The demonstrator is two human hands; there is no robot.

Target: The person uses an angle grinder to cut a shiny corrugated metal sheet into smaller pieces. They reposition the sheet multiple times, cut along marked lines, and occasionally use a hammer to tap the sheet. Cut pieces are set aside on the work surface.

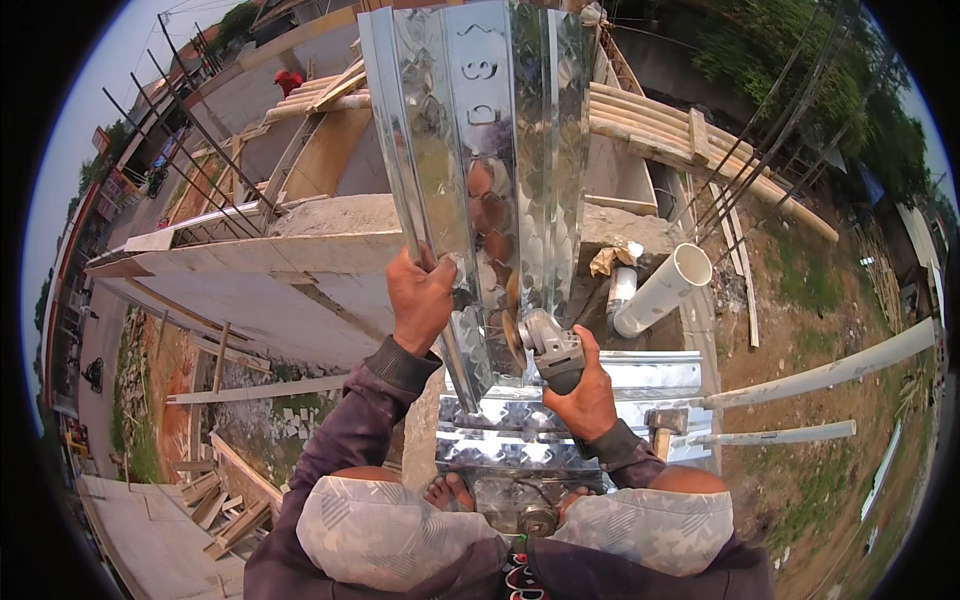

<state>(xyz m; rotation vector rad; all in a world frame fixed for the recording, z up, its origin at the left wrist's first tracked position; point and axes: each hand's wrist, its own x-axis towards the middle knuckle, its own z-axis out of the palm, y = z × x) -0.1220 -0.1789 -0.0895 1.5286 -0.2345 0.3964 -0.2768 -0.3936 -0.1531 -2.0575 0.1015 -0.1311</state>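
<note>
Head view: I'm squatting on top of a concrete wall (330, 255), high above the ground, knees at the bottom edge of the picture. Left hand (420, 295) is wrapped shut around the left flange of a shiny steel channel (480, 150), which stands up and away from me. My read is that the hand is there to steady it and stop it chattering. Right hand (585, 395) is closed tight round the body of an angle grinder (545, 345), disc end turned left and sitting at the channel's lower part, near where it meets the flat steel channels (600, 375) lying crosswise under it. Whether the disc touches metal I can't tell; no sparks show. The flat pieces lie across the wall top, so they serve as a work surface and keep the upright piece off the concrete. A hammer (662, 425) rests on their right end, just beside my right wrist, within easy reach. Bare toes (448, 492) sit at the near edge of the steel, presumably pinning it. A white plastic pipe (662, 288) lies tilted to the right of the channel, well apart from the grinder. Bamboo poles (680, 140) lie stacked along the upper right, rebar (200, 140) sticks up on the upper left. A second disc (538, 520) lies between my knees.
</note>
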